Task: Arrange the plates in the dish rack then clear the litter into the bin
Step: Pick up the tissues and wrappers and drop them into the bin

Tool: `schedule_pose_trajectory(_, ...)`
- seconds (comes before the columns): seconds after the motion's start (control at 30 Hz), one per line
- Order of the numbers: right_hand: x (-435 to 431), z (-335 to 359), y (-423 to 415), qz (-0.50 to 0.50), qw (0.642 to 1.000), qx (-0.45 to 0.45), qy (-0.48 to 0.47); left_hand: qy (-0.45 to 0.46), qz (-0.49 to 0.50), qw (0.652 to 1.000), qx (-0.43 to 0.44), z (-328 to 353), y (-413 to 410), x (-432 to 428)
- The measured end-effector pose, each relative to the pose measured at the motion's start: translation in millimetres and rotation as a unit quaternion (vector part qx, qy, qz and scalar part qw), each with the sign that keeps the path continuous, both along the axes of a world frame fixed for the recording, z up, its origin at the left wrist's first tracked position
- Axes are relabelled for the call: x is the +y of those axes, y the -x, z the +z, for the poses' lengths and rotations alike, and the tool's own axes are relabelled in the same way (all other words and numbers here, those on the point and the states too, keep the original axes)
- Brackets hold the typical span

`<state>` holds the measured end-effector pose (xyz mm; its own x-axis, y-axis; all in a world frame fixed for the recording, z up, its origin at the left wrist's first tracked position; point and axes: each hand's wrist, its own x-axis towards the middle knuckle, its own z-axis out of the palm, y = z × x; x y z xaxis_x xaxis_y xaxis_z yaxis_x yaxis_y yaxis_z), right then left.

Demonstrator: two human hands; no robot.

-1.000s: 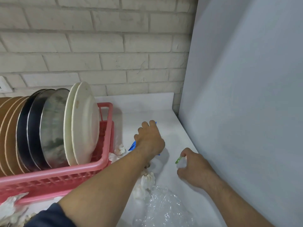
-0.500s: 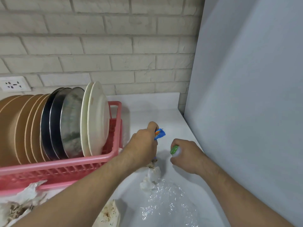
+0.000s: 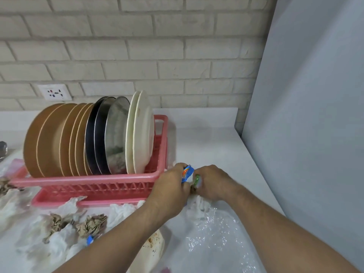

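- left hand (image 3: 171, 184): fingers curled round a blue wrapper (image 3: 188, 172) (orange print on it), just off the right front corner of the dish rack (image 3: 94, 181)
- right hand (image 3: 213, 182): knuckles up, right against the left hand, fingers curled and pinching a green-and-white scrap (image 3: 196, 179); can't tell what the scrap is
- both hands sit low over the table (image 3: 206, 142), directly above a white tissue wad (image 3: 200, 203); whether they touch it is hidden
- plates: all on edge in the pink rack, one row, leaning slightly
  - brown plates (image 3: 51, 138) fill the left part
  - dark and steel plates (image 3: 110, 134) in the middle
  - two white plates (image 3: 142, 131) at the right end, near the rack handle
- litter on the table:
  - clear plastic film (image 3: 216, 239) spread under the right forearm
  - crumpled brown paper (image 3: 92, 225) on white tissues (image 3: 65, 208) in front of the rack
  - small blue scrap (image 3: 90, 239) beside the left forearm
  - stained white sheet (image 3: 155, 245) partly under the left forearm
  - more crumpled paper (image 3: 6, 186) at the left edge
- background: pale brick wall with a socket (image 3: 55, 92) above the rack, plain grey panel (image 3: 315, 115) along the table's right side
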<state>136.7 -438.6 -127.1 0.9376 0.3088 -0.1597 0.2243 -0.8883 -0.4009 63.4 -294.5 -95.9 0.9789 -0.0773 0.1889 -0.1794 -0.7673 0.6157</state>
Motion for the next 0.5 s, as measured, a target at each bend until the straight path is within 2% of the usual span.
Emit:
schedule_pose_trajectory(0.13, -10, 4, -2, -0.018, 0.999, -0.019, -0.023, -0.020, 0.022, 0.998, 0.055, -16, 8, -4)
schedule_pose_trajectory(0.27, -42, 18, -6, -0.072, 0.993, -0.044, -0.078, -0.095, 0.024, 0.991, 0.092, -21, 4, -17)
schedule_pose_trajectory(0.37, -65, 28, -2, -0.117, 0.984, -0.063, -0.120, -0.180, 0.016, 0.980, 0.082, -25, -3, -35)
schedule_pose_trajectory(0.5, -83, 29, 10, -0.172, 0.965, -0.056, -0.188, -0.209, 0.059, 0.976, 0.029, -24, -31, -50)
